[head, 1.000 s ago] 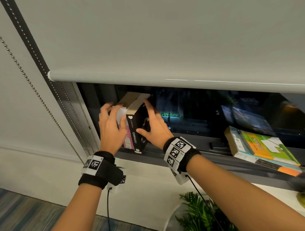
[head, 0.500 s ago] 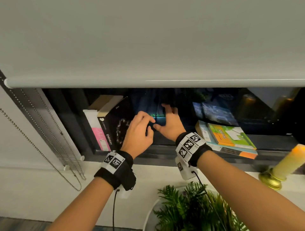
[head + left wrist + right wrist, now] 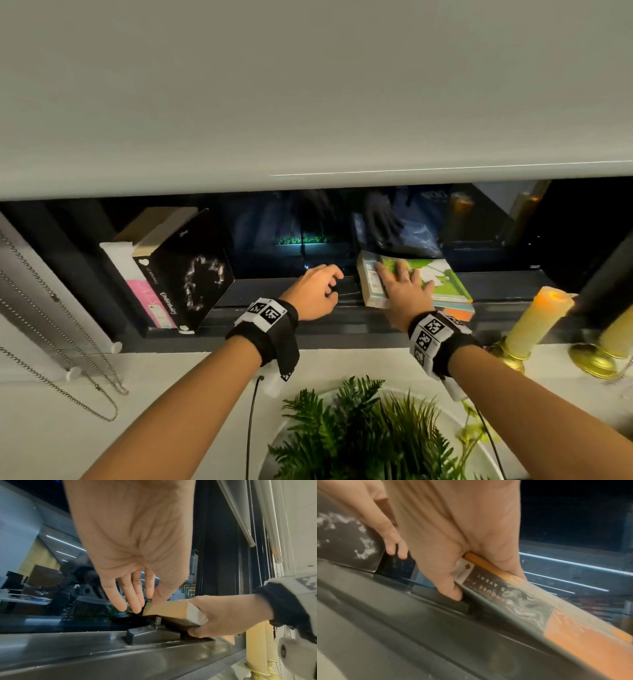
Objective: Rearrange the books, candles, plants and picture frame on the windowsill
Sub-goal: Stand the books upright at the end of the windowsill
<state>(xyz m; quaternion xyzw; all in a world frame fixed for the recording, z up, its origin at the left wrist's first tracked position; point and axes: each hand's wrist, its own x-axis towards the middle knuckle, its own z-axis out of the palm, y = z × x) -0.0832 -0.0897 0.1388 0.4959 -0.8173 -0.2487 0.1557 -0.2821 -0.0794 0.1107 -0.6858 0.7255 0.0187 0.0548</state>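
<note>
Three flat books form a stack [image 3: 445, 284] with a green cover on top, lying on the dark window ledge [image 3: 342, 329]. My right hand [image 3: 402, 291] grips the stack's left end, fingers over the cover and thumb under the spine [image 3: 522, 601]. My left hand [image 3: 315, 289] hovers just left of it, fingers relaxed and holding nothing [image 3: 133, 561]. A black book [image 3: 195, 270] and a white-pink book [image 3: 137, 291] stand upright at the far left. Two yellow candles [image 3: 541, 318] in gold holders stand at the right.
A fern-like plant [image 3: 359, 435] in a white pot sits below my arms. The roller blind [image 3: 308, 85] hangs low over the window. Bead chains [image 3: 51, 342] dangle at the left. A window latch [image 3: 137, 632] juts from the frame beneath the stack's end.
Both hands left the upright books and moved right along the ledge. My right hand has taken hold of the flat stack, and my left hand stopped beside it.
</note>
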